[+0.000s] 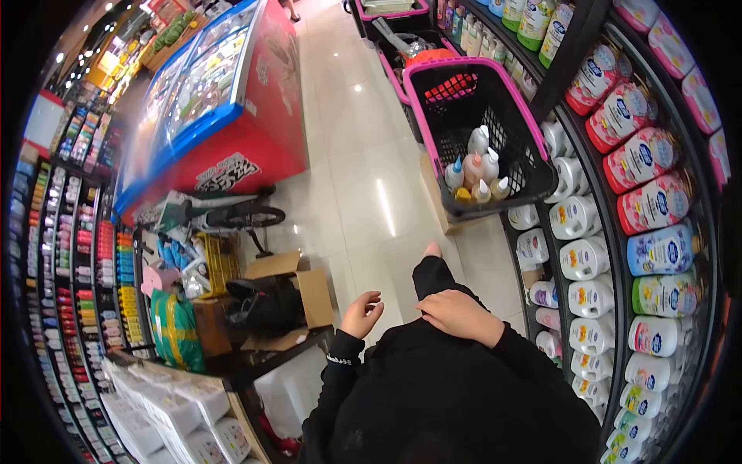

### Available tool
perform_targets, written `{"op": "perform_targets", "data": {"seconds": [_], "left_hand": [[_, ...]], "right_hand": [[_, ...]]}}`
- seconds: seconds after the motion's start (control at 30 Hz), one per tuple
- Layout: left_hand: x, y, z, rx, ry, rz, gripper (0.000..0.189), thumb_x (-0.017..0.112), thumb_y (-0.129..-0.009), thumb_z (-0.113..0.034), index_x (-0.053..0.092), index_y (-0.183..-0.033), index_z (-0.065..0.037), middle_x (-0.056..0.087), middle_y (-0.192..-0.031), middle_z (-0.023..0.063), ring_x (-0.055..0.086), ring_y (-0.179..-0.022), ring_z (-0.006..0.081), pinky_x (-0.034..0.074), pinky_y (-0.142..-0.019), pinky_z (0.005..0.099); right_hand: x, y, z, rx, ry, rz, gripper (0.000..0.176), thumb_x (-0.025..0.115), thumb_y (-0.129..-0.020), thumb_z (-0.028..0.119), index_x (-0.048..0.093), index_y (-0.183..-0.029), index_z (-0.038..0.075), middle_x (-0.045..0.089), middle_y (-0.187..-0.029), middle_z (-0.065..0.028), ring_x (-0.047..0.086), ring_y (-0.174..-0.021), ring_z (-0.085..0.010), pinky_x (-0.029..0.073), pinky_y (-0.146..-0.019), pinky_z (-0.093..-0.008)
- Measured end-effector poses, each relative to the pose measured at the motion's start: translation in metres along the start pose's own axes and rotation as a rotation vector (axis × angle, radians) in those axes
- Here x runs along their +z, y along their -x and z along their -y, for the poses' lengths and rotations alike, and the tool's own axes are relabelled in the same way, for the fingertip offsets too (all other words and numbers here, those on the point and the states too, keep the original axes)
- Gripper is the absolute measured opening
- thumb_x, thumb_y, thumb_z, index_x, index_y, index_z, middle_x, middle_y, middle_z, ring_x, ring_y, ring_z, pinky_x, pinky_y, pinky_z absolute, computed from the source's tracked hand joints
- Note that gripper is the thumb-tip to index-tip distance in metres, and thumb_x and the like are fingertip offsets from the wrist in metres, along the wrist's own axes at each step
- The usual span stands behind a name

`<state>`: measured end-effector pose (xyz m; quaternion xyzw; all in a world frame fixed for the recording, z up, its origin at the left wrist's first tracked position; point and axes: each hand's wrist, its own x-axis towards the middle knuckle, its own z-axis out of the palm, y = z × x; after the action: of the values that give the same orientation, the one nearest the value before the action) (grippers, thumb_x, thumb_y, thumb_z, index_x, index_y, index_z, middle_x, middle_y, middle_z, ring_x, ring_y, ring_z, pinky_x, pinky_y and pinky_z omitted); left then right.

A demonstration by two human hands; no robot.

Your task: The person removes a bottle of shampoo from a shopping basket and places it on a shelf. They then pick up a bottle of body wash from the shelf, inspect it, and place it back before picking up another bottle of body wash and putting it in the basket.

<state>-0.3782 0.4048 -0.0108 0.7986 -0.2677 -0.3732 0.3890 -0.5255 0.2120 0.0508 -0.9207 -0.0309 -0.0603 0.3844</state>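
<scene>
My left hand [362,314] hangs in the air over the tiled floor, loosely curled, its thumb apart from the fingers and nothing in it. Against the black clothing over my thigh lies my right hand [460,317], its fingers stretched out flat and holding nothing. Ahead of both hands stands a black shopping basket [433,131] with a pink rim. Several pump bottles [477,166] are grouped at its near end. On the left, an open cardboard box [315,298] with a black bag [267,304] in it is nearest to my left hand.
Shelves of detergent jugs [583,259] and refill pouches [641,158] run along the right. At the left are a red and blue chest freezer [267,93], a small bicycle [243,216], a green sack [171,329] and stacked white packs [166,406]. Another basket [386,46] stands farther ahead.
</scene>
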Motion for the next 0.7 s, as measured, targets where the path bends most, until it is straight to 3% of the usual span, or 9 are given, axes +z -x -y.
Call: {"op": "perform_targets", "data": {"seconds": [0.3, 0.37, 0.4, 0.47, 0.7], "left_hand": [[-0.019, -0.155, -0.069, 0.039, 0.032, 0.129, 0.033, 0.057, -0.081, -0.018, 0.051, -0.108, 0.000, 0.060, -0.095, 0.0140, 0.060, -0.082, 0.0201, 0.048, -0.070, 0.0302], [-0.017, -0.182, -0.085, 0.055, -0.045, 0.173, 0.032, 0.056, -0.081, -0.017, 0.051, -0.108, 0.000, 0.060, -0.094, 0.0146, 0.060, -0.082, 0.0206, 0.048, -0.071, 0.0302], [-0.016, -0.195, -0.097, 0.046, -0.049, 0.202, 0.032, 0.056, -0.081, -0.017, 0.051, -0.107, 0.000, 0.060, -0.093, 0.0145, 0.060, -0.082, 0.0208, 0.048, -0.071, 0.0300], [-0.015, -0.220, -0.122, 0.098, -0.061, 0.246, 0.031, 0.056, -0.081, -0.016, 0.051, -0.107, 0.000, 0.061, -0.092, 0.0139, 0.060, -0.081, 0.0205, 0.048, -0.071, 0.0298], [0.002, -0.322, -0.173, 0.280, -0.128, 0.507, 0.028, 0.055, -0.081, -0.015, 0.051, -0.105, 0.000, 0.061, -0.087, 0.0118, 0.060, -0.077, 0.0183, 0.047, -0.069, 0.0286]], "right_hand": [[-0.077, -0.073, -0.095, 0.173, 0.048, -0.050, 0.008, 0.057, -0.073, 0.011, 0.054, -0.077, 0.004, 0.057, -0.073, -0.0096, 0.057, -0.074, -0.0279, 0.044, -0.068, -0.0370], [-0.104, -0.079, -0.102, 0.275, 0.110, -0.012, 0.023, 0.058, -0.074, 0.013, 0.055, -0.095, 0.004, 0.059, -0.087, -0.0098, 0.056, -0.085, -0.0273, 0.044, -0.074, -0.0368], [-0.110, -0.079, -0.109, 0.287, 0.115, -0.013, 0.023, 0.058, -0.074, 0.013, 0.055, -0.095, 0.004, 0.059, -0.087, -0.0098, 0.056, -0.085, -0.0273, 0.044, -0.074, -0.0368], [-0.115, -0.078, -0.119, 0.325, 0.050, -0.126, 0.017, 0.057, -0.075, 0.013, 0.054, -0.089, 0.005, 0.057, -0.083, -0.0090, 0.055, -0.083, -0.0264, 0.043, -0.073, -0.0371], [-0.132, -0.065, -0.144, 0.549, 0.094, -0.303, 0.021, 0.057, -0.075, 0.013, 0.054, -0.094, 0.004, 0.057, -0.085, -0.0090, 0.056, -0.083, -0.0262, 0.043, -0.074, -0.0369]]}}
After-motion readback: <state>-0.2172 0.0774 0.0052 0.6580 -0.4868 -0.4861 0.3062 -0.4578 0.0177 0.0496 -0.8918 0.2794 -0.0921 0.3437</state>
